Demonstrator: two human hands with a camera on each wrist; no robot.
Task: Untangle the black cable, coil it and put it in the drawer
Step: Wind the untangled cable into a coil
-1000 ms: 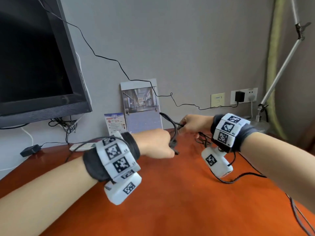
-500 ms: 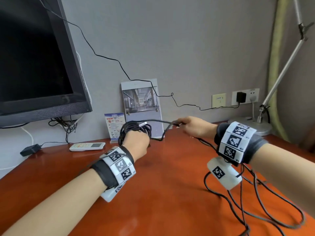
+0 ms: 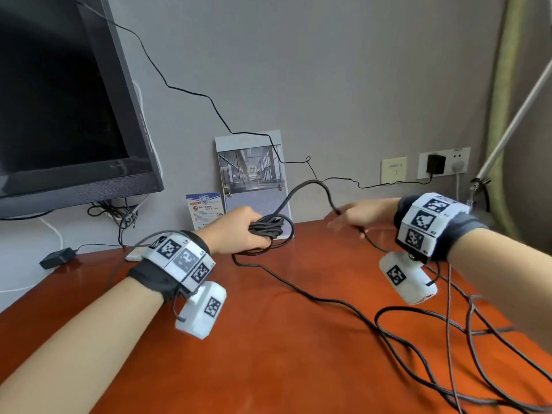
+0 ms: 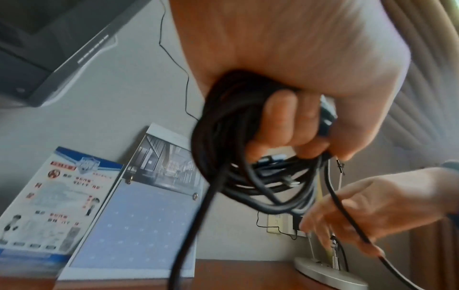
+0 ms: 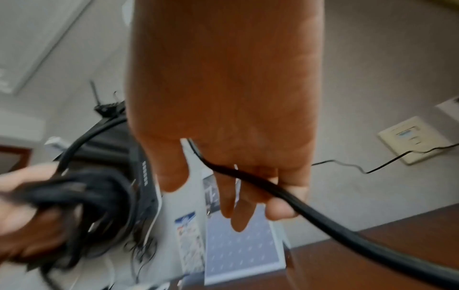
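My left hand (image 3: 236,231) grips a bundle of several loops of the black cable (image 3: 265,227) above the back of the orange-brown desk (image 3: 268,354). In the left wrist view its fingers (image 4: 293,121) curl round the coil (image 4: 223,137). From the coil one strand arches up and over to my right hand (image 3: 358,215). That hand's fingers (image 5: 236,186) hang fairly straight, and the cable (image 5: 310,212) runs loosely across them. The rest of the cable (image 3: 343,303) trails in loose loops over the desk toward the right front. No drawer is in view.
A dark monitor (image 3: 59,100) stands at the back left, with a power adapter (image 3: 56,258) and a remote (image 3: 134,255) below it. A calendar (image 3: 254,168) and a leaflet (image 3: 206,207) lean on the wall. At the right are a wall socket (image 3: 442,162) and a lamp arm (image 3: 513,121).
The strand between my hands, nearly straight half a second ago, now arches upward. My right hand's fingers have loosened from a pinch. More cable lies looped on the desk at right.
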